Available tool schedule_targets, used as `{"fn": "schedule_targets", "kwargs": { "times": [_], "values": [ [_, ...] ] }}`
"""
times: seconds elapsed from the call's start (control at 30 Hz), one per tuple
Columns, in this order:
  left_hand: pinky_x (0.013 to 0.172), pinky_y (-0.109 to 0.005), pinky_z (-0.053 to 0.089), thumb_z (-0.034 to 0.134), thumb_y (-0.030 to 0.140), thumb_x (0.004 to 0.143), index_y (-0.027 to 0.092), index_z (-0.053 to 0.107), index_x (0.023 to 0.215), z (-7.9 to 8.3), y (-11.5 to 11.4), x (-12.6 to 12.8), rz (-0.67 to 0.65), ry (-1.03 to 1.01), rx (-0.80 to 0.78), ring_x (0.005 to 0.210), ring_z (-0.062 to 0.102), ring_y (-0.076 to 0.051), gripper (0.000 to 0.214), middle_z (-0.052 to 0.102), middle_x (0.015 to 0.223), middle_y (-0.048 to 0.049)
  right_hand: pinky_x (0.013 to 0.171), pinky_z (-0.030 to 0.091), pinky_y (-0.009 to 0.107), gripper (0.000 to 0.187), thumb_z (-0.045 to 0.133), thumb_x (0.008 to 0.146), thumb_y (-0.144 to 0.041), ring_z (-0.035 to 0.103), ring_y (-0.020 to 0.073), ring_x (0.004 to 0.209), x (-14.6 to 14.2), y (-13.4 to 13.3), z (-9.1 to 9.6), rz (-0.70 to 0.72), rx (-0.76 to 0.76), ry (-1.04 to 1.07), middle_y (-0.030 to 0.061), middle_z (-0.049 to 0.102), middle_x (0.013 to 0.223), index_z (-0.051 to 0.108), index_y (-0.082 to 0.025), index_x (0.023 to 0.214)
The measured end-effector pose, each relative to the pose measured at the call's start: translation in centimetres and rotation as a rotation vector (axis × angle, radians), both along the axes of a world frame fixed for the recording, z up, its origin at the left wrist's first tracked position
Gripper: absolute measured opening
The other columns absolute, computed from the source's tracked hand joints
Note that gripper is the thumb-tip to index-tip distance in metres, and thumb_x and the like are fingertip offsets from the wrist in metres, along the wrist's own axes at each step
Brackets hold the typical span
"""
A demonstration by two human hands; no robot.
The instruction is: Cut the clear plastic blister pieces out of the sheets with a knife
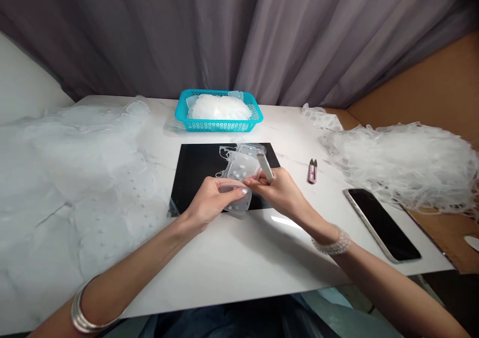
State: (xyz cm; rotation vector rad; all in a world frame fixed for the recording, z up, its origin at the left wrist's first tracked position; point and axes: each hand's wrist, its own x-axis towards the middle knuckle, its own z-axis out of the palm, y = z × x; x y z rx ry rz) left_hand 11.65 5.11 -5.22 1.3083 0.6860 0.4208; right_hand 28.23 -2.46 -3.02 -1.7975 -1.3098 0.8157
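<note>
Left hand (219, 195): we note thumb and fingers closed in a pinch on the near part of a sheer dotted piece (238, 167). Right hand (279, 190): fingers curled round a pale stick-like tool (266, 167), fingertips meeting the piece beside the left ones; which end of the tool works, we cannot tell.

Hazards, in our judgement: a slip of the tool could strike the left fingertips, so close do the hands lie; a hard pull could tear the thin material; its loose, looping edging could snag and drag the piece askew.

Piece, position: lying on the black board (194, 170), right of its middle, near end spilling over the board's near edge above the white table (224, 263). Long axis: running away from us, far end leaning slightly right. Front or back, we cannot tell.

Beyond, at right: one pair of pink-handled snips (312, 172), blades pointing away. Farthest: one blue basket (219, 127), holding white material (220, 107).
</note>
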Motion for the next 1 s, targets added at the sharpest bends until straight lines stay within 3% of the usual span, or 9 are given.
{"fn": "schedule_targets", "kwargs": {
  "times": [0.13,0.23,0.37,0.6,0.8,0.9,1.0],
  "values": [
    [0.082,-0.033,0.054,0.079,0.038,0.079,0.016,0.08,0.095,-0.9,0.3,-0.2,-0.003,-0.035,0.108,0.093,0.07,-0.024,0.028,0.078,0.096,-0.0075,0.053,0.026,0.029,0.036,0.06,0.089,-0.036,0.037,0.011,0.055,-0.3,0.3,-1.0,-0.055,0.036,-0.258,-0.001,0.05,0.056,0.052,-0.017,0.059],
    [0.088,-0.034,0.055,0.078,0.039,0.08,0.017,0.08,0.097,-1.4,0.6,-0.4,0.006,-0.081,0.178,0.099,0.07,-0.025,0.027,0.078,0.1,-0.0071,0.053,0.025,0.029,0.033,0.059,0.09,-0.035,0.037,0.0111,0.055,-0.6,0.7,-1.4,-0.043,0.063,-0.317,-0.0009,0.05,0.056,0.055,-0.017,0.063],
    [0.089,-0.034,0.055,0.077,0.038,0.082,0.017,0.08,0.098,-1.4,0.7,-0.6,-0.009,-0.11,0.187,0.1,0.07,-0.024,0.027,0.078,0.102,-0.0068,0.054,0.027,0.029,0.033,0.06,0.09,-0.036,0.038,0.0111,0.056,-0.7,0.5,-0.8,-0.047,0.087,-0.239,-0.0013,0.05,0.057,0.056,-0.016,0.063],
    [0.076,-0.028,0.052,0.076,0.042,0.082,0.017,0.079,0.099,-0.5,0.9,-0.7,-0.089,-0.019,0.127,0.084,0.067,-0.018,0.03,0.076,0.094,-0.006,0.052,0.031,0.026,0.031,0.063,0.088,-0.043,0.038,0.0097,0.055,0.0,-1.0,1.2,-0.024,0.025,0.086,-0.0017,0.052,0.061,0.067,-0.015,0.075],
    [0.079,-0.029,0.05,0.074,0.036,0.082,0.02,0.079,0.1,0.5,0.8,-1.1,-0.113,0.091,0.158,0.094,0.068,-0.021,0.025,0.076,0.104,-0.0065,0.048,0.023,0.026,0.034,0.066,0.086,-0.045,0.029,0.0087,0.05,1.5,-2.1,1.4,-0.046,0.007,-0.091,-0.0051,0.039,0.053,0.066,-0.016,0.069],
    [0.076,-0.028,0.048,0.069,0.031,0.083,0.021,0.08,0.099,1.0,1.0,-1.2,-0.152,0.174,0.244,0.093,0.067,-0.021,0.022,0.076,0.101,-0.0055,0.048,0.023,0.026,0.021,0.065,0.089,-0.038,0.027,0.0087,0.05,2.1,-2.1,2.4,0.084,0.094,-0.187,-0.0067,0.038,0.054,0.072,-0.018,0.09],
    [0.069,-0.027,0.046,0.067,0.028,0.082,0.02,0.08,0.096,1.3,1.2,-1.4,-0.182,0.218,0.291,0.084,0.066,-0.02,0.021,0.076,0.091,-0.0044,0.05,0.026,0.024,0.02,0.056,0.094,-0.03,0.029,0.009,0.052,2.3,-1.2,3.2,0.394,0.041,-0.208,-0.0051,0.045,0.059,0.073,-0.02,0.096]
  ]
}}
